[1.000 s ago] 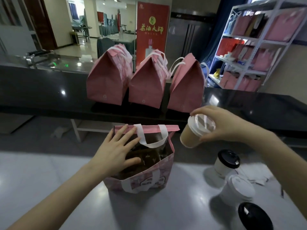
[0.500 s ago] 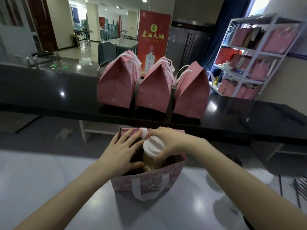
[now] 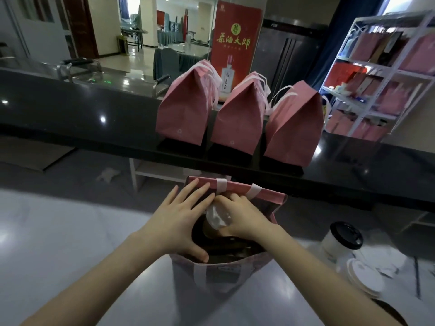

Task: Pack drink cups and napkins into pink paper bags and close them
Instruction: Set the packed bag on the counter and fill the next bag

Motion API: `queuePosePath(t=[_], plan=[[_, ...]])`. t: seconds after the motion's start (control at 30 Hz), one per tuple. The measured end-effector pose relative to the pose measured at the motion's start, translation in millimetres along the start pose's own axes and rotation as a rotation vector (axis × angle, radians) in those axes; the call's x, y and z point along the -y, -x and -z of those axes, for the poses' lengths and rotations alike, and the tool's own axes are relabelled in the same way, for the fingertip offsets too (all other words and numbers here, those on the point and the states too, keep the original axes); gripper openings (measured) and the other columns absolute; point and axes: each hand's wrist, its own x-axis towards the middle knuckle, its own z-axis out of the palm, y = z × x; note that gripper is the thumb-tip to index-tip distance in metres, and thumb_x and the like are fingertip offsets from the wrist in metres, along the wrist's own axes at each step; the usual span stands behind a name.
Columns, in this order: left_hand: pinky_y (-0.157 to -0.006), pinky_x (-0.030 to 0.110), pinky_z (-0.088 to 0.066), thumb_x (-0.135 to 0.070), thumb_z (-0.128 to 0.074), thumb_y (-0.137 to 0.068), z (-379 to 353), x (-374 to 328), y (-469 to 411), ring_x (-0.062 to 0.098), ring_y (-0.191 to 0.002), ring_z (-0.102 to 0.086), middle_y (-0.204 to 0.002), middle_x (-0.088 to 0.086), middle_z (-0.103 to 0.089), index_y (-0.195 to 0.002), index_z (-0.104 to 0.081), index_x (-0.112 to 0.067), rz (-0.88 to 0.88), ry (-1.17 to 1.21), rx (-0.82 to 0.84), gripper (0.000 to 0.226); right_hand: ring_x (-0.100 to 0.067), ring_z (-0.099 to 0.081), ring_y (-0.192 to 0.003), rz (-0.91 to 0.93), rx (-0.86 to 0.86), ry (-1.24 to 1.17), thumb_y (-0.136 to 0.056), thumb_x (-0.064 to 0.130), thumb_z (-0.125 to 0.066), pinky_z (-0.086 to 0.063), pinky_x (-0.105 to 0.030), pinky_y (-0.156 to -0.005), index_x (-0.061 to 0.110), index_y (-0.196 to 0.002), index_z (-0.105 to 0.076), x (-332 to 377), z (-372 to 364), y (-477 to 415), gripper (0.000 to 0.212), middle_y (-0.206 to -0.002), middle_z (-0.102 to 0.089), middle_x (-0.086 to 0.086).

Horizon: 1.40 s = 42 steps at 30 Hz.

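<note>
Head view, one frame.

- Open pink bag [image 3: 221, 270] stands upright on the pale table [image 3: 70, 243], mouth facing up.
- Left hand [image 3: 181, 223]: fingers straight and spread, gripping nothing. It lies flat over the left side of the bag mouth, thumb at the near rim, and seems to brace it open.
- Right hand [image 3: 242, 220]: fingers curled over the white lid of the cup [image 3: 217, 217], grasping it from above.
- The cup is inside the bag mouth, left of centre and just beside the left fingertips. Its lid is below the far rim.
- Key relation: the cup hangs directly under the right hand, long axis roughly vertical. It possibly leans a little left, but the body is mostly hidden in the dark interior.
- Judgement: the remaining travel is straight down to the bag floor.
- Spare black-lidded cup [image 3: 341, 241] waits on the table to the right.
- Three closed bags [image 3: 237, 118] stand on the black counter [image 3: 70, 109].
</note>
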Motion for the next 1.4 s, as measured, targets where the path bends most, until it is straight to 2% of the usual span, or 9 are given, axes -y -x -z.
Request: queuePosePath(t=[0.2, 0.33, 0.43, 0.57, 0.83, 1.03, 1.27, 1.4], plan=[[-0.113, 0.04, 0.018, -0.089, -0.053, -0.055, 0.8, -1.2, 1.6, 0.011, -0.137, 0.04, -0.155, -0.013, 0.027, -0.152, 0.012, -0.03, 0.015, -0.006, -0.013, 0.131, -0.027, -0.043, -0.126, -0.008, -0.012, 0.008, -0.069, 0.045, -0.075, -0.044, -0.039, -0.099, 0.034, -0.144, -0.026, 6.8, -20.9, -3.6, 0.09, -0.141, -0.044, -0.001], [-0.114, 0.04, 0.016, -0.09, -0.052, -0.051, -0.5, 3.0, 3.3, 0.012, -0.138, 0.038, -0.157, -0.012, 0.026, -0.152, 0.011, -0.03, 0.048, 0.004, 0.011, 0.133, -0.028, -0.039, -0.127, 0.025, 0.006, 0.055, -0.071, 0.043, -0.074, -0.046, -0.043, -0.1, 0.032, -0.144, -0.026, 11.1, -31.5, -4.1, 0.088, -0.14, -0.044, -0.003], [-0.115, 0.042, 0.013, -0.092, -0.049, -0.047, -1.7, 8.1, 4.6, 0.011, -0.136, 0.04, -0.152, -0.013, 0.031, -0.152, 0.013, -0.03, 0.079, 0.011, 0.044, 0.136, -0.027, -0.037, -0.124, 0.056, 0.023, 0.091, -0.072, 0.039, -0.074, -0.045, -0.042, -0.098, 0.032, -0.143, -0.029, 12.4, -37.6, -4.9, 0.085, -0.135, -0.046, -0.003], [-0.114, 0.042, 0.012, -0.094, -0.046, -0.046, -4.4, 10.6, 5.2, 0.011, -0.136, 0.04, -0.155, -0.013, 0.028, -0.152, 0.011, -0.029, 0.1, 0.018, 0.063, 0.138, -0.027, -0.037, -0.124, 0.071, 0.035, 0.137, -0.074, 0.037, -0.074, -0.046, -0.041, -0.097, 0.03, -0.143, -0.031, 14.0, -40.8, -9.4, 0.081, -0.135, -0.046, -0.003], [-0.115, 0.041, 0.011, -0.093, -0.05, -0.045, -7.5, 16.8, 4.9, 0.011, -0.139, 0.036, -0.159, -0.01, 0.022, -0.153, 0.01, -0.029, 0.119, 0.051, 0.077, 0.139, -0.028, -0.041, -0.119, 0.088, 0.183, 0.194, -0.074, 0.033, -0.078, -0.047, -0.045, -0.095, 0.03, -0.138, -0.032, 7.1, -28.6, -21.9, 0.079, -0.132, -0.049, -0.004], [-0.117, 0.042, 0.006, -0.093, -0.051, -0.046, -10.1, 14.8, -1.9, 0.012, -0.144, 0.025, -0.161, -0.008, 0.014, -0.154, 0.004, -0.027, 0.112, 0.052, 0.064, 0.138, -0.027, -0.042, -0.116, 0.062, 0.13, 0.194, -0.081, 0.036, -0.07, -0.047, -0.042, -0.093, 0.028, -0.138, -0.035, 2.8, -42.9, -23.9, 0.068, -0.128, -0.053, -0.004], [-0.116, 0.042, 0.007, -0.092, -0.053, -0.047, -14.6, 17.6, -8.3, 0.012, -0.143, 0.028, -0.162, -0.007, 0.013, -0.154, 0.003, -0.026, 0.103, 0.059, 0.079, 0.137, -0.028, -0.041, -0.117, 0.043, 0.171, 0.195, -0.08, 0.034, -0.072, -0.045, -0.04, -0.094, 0.023, -0.141, -0.035, 4.2, -48.0, -35.6, 0.071, -0.128, -0.052, -0.007], [-0.114, 0.039, 0.012, -0.092, -0.047, -0.05, -8.5, 21.2, -11.5, 0.007, -0.141, 0.028, -0.162, -0.008, 0.007, -0.154, -0.001, -0.029, 0.051, 0.083, 0.024, 0.13, -0.025, -0.041, -0.116, 0.019, 0.138, 0.13, -0.079, 0.034, -0.073, -0.045, -0.04, -0.095, 0.031, -0.14, -0.034, -3.3, -47.5, -37.3, 0.072, -0.128, -0.051, -0.004]])
